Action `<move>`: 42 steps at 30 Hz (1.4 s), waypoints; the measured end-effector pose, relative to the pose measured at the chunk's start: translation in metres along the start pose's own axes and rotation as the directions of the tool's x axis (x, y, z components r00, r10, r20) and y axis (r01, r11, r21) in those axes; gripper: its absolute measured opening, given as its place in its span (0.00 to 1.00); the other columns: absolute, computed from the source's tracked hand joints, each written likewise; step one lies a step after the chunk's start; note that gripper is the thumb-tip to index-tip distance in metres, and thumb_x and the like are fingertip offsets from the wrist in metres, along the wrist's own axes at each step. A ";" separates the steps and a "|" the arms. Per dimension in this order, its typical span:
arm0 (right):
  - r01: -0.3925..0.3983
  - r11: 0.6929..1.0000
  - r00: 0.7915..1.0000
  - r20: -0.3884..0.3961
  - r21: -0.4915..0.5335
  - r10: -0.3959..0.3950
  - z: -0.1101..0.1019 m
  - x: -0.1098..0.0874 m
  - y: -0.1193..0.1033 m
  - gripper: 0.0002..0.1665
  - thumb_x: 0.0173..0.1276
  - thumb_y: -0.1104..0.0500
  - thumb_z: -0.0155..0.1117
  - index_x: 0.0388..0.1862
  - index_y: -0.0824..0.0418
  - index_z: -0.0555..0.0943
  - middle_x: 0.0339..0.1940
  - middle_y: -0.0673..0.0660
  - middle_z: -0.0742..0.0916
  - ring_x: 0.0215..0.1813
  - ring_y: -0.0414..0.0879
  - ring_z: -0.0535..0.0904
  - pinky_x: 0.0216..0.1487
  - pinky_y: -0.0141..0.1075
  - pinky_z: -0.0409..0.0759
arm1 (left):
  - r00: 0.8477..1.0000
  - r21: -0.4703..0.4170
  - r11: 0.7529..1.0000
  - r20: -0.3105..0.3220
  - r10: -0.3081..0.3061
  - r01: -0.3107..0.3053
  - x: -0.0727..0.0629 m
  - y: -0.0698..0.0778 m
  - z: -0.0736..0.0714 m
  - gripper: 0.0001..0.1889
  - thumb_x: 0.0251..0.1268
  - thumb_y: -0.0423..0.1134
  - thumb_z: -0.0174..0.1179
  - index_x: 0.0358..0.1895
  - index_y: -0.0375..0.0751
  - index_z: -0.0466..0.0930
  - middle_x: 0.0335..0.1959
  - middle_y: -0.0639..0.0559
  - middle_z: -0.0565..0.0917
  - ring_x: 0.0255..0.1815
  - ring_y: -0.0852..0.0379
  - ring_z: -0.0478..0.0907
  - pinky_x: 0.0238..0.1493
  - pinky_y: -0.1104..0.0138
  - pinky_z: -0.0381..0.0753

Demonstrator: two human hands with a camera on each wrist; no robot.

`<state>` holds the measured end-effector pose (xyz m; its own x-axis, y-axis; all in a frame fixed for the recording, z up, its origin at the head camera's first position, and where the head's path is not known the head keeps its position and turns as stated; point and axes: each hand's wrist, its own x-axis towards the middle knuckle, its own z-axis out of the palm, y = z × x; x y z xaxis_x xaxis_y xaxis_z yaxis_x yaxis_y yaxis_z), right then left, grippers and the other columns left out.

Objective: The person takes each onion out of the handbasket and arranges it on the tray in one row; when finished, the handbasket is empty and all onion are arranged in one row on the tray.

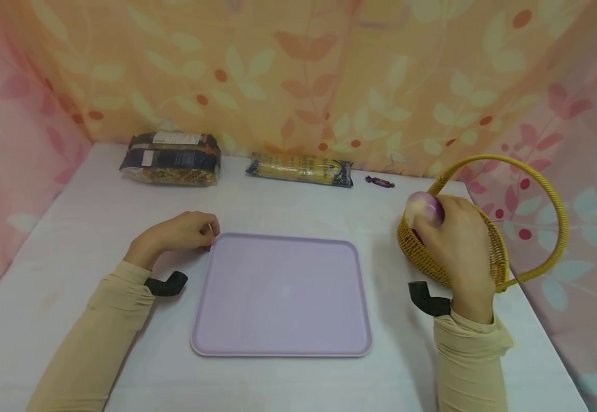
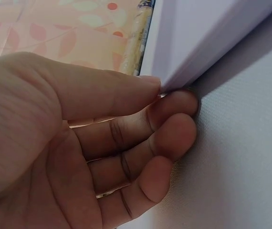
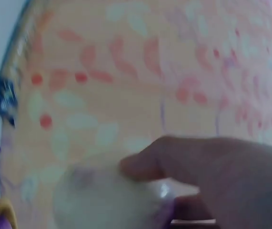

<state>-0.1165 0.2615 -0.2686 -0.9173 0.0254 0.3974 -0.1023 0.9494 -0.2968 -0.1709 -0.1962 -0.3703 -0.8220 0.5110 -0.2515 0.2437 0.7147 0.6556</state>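
Observation:
At the right, my right hand [image 1: 458, 240] grips a round, glossy purple-and-white onion [image 1: 425, 209], held over the left side of a yellow wicker basket [image 1: 427, 260]. In the right wrist view the onion [image 3: 107, 195] is blurred, with the thumb against it. Something purple [image 3: 3, 222] shows inside the basket rim; the rest of the inside is hidden by the hand. My left hand [image 1: 187, 232] pinches the far left corner of a lilac tray [image 1: 283, 297] between thumb and index finger; the other fingers curl below, near the white tabletop, in the left wrist view.
Along the back lie a dark bag of pasta-like pieces [image 1: 172, 160], a long yellow packet [image 1: 301, 170] and a small purple wrapped candy [image 1: 379, 181]. The basket's tall handle [image 1: 558, 214] leans right, beyond the table edge. Flowered curtains [image 1: 309, 74] surround the table.

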 end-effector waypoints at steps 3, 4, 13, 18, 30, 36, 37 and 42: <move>0.204 0.977 0.979 -0.008 0.058 -0.204 0.018 -0.001 -0.025 0.28 0.60 0.56 0.64 0.55 0.73 0.78 0.52 0.71 0.83 0.56 0.66 0.77 0.61 0.56 0.71 | 1.000 -0.005 1.000 0.005 0.001 -0.001 0.000 0.001 0.000 0.08 0.64 0.30 0.53 0.44 0.33 0.77 0.29 0.47 0.84 0.30 0.57 0.78 0.33 0.66 0.74; 0.274 0.959 0.961 0.006 0.069 -0.275 0.025 -0.002 -0.034 0.28 0.59 0.56 0.66 0.55 0.72 0.78 0.53 0.70 0.83 0.56 0.65 0.77 0.61 0.55 0.71 | 1.000 -0.009 1.000 0.008 -0.004 0.004 0.001 0.000 0.000 0.08 0.64 0.31 0.53 0.44 0.33 0.77 0.29 0.47 0.84 0.30 0.57 0.78 0.33 0.66 0.74; 0.608 0.766 0.733 0.223 0.211 -0.643 0.094 -0.024 -0.105 0.31 0.60 0.51 0.71 0.61 0.62 0.78 0.58 0.57 0.84 0.59 0.50 0.79 0.60 0.43 0.77 | 1.000 -0.041 0.999 0.018 -0.013 0.013 0.003 -0.007 0.005 0.09 0.65 0.29 0.51 0.46 0.32 0.76 0.31 0.48 0.84 0.32 0.58 0.79 0.38 0.65 0.76; 0.645 0.713 0.672 0.242 0.274 -0.700 0.125 -0.034 -0.121 0.32 0.59 0.52 0.72 0.61 0.62 0.78 0.58 0.56 0.83 0.59 0.49 0.79 0.61 0.40 0.77 | 0.999 -0.086 0.996 0.031 -0.017 0.020 0.003 -0.010 0.007 0.10 0.65 0.28 0.50 0.47 0.31 0.75 0.31 0.47 0.83 0.31 0.57 0.79 0.38 0.65 0.77; 0.700 0.670 0.623 0.247 0.249 -0.742 0.149 -0.040 -0.154 0.31 0.58 0.52 0.74 0.59 0.58 0.77 0.55 0.55 0.82 0.56 0.48 0.79 0.55 0.38 0.80 | 1.000 -0.065 0.998 0.017 0.009 -0.008 0.003 -0.007 0.003 0.08 0.65 0.29 0.53 0.45 0.31 0.76 0.28 0.49 0.83 0.30 0.59 0.78 0.36 0.67 0.75; 0.700 0.678 0.606 0.316 0.225 -0.730 0.154 -0.043 -0.169 0.33 0.57 0.51 0.74 0.60 0.53 0.74 0.55 0.52 0.80 0.54 0.46 0.78 0.50 0.38 0.81 | 1.000 -0.074 0.997 0.008 0.014 -0.013 0.003 -0.007 0.003 0.08 0.65 0.28 0.52 0.45 0.30 0.76 0.28 0.48 0.83 0.30 0.58 0.78 0.35 0.68 0.75; 0.701 0.677 0.603 0.320 0.223 -0.730 0.154 -0.043 -0.171 0.33 0.57 0.50 0.74 0.60 0.53 0.74 0.55 0.52 0.80 0.55 0.46 0.78 0.51 0.38 0.81 | 1.000 -0.077 0.997 0.006 0.015 -0.014 0.003 -0.007 0.003 0.08 0.64 0.28 0.52 0.45 0.30 0.76 0.28 0.48 0.83 0.30 0.58 0.78 0.35 0.68 0.75; 0.711 0.665 0.586 0.332 0.227 -0.739 0.156 -0.046 -0.180 0.34 0.58 0.49 0.74 0.61 0.53 0.73 0.54 0.52 0.79 0.55 0.45 0.78 0.50 0.38 0.82 | 1.000 -0.085 0.996 0.003 0.021 -0.021 0.002 -0.007 0.004 0.09 0.62 0.27 0.51 0.44 0.30 0.76 0.27 0.48 0.83 0.29 0.58 0.77 0.34 0.69 0.74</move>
<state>-0.1159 0.0403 -0.3694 -0.5895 -0.7911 0.1635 -0.8078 0.5786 -0.1125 -0.1718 -0.1981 -0.3784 -0.8152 0.5275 -0.2394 0.2165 0.6607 0.7187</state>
